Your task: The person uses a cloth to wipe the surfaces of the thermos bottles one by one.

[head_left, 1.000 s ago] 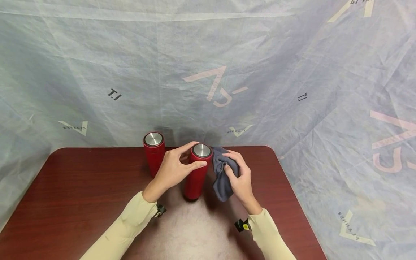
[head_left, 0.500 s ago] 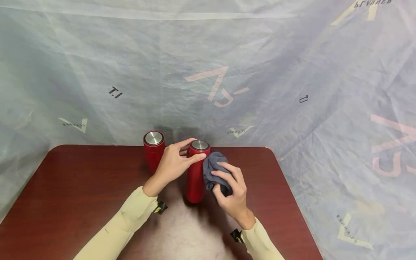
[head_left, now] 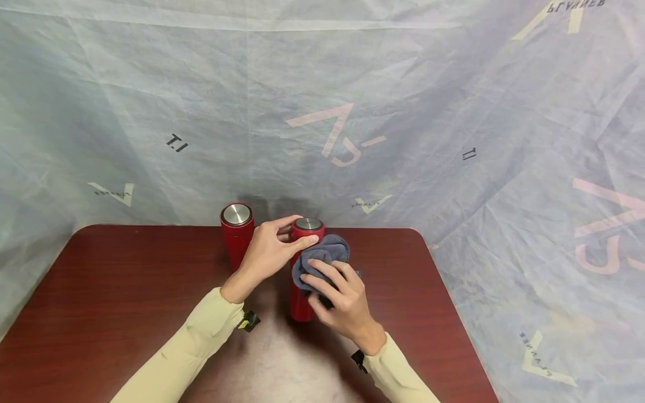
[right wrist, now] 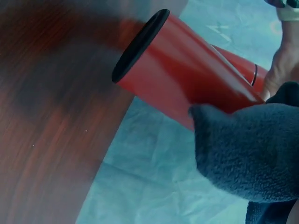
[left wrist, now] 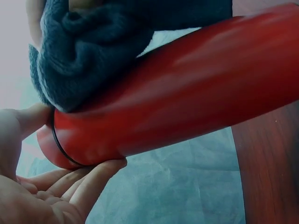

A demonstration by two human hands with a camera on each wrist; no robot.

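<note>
Red and glossy, a bottle (head_left: 302, 307) hangs tilted above the tabletop (head_left: 126, 291), near its middle, between the person's hands. The left hand (head_left: 266, 253) grasps it near its silver-capped end, the thumb on one side and the fingers on the other. The right hand (head_left: 344, 302) grips a bunched grey-blue cloth (head_left: 319, 263) and holds it against the bottle's side, covering part of the body.

Only the head view shows the brushed metal disc (head_left: 308, 224) on top of the bottle. It also shows the second red bottle (head_left: 238, 246) upright near the far edge, well to the left of the cloth, and the pale printed sheet (head_left: 252, 112) hanging behind.

The left wrist view adds a thin dark ring (left wrist: 60, 144) around the bottle close to the left fingers, and the fuzzy folds of the cloth.

The right wrist view alone shows the flat black base (right wrist: 140, 46), facing the camera and raised clear of the wood. There the right hand is mostly out of frame, with the cloth filling the lower right corner.
</note>
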